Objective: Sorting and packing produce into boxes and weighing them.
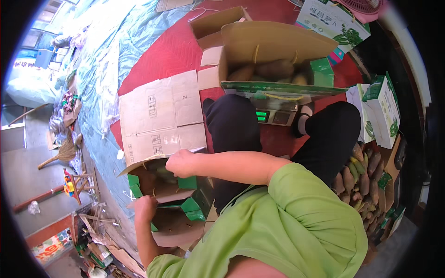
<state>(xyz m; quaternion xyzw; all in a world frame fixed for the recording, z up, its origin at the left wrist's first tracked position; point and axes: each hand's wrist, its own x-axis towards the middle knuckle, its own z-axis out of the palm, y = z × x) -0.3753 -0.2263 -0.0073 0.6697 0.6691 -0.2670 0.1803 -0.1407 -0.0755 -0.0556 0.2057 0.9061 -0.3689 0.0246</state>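
An opened cardboard carton (pixel 163 191) with green flaps stands beside my left leg, its large brown lid (pixel 162 116) folded back away from me. My left hand (pixel 145 207) is closed at the near left rim of this carton. Over its far right side, close to the lid's fold, my right hand (pixel 181 163) is closed like a fist; what its fingers hold is hidden. Inside are shadowed shapes, partly covered by the right hand and forearm. A second open carton (pixel 178 228) lies just nearer to me, with bare brown cardboard showing inside.
Between my knees, a larger carton of long root vegetables (pixel 276 69) rests on a scale (pixel 274 116) with a lit green display. Loose root vegetables (pixel 364 178) are heaped at my right. White-and-green cartons (pixel 382 111) stand behind them. A broom (pixel 60 153) lies far left, past blue sheeting (pixel 104 148).
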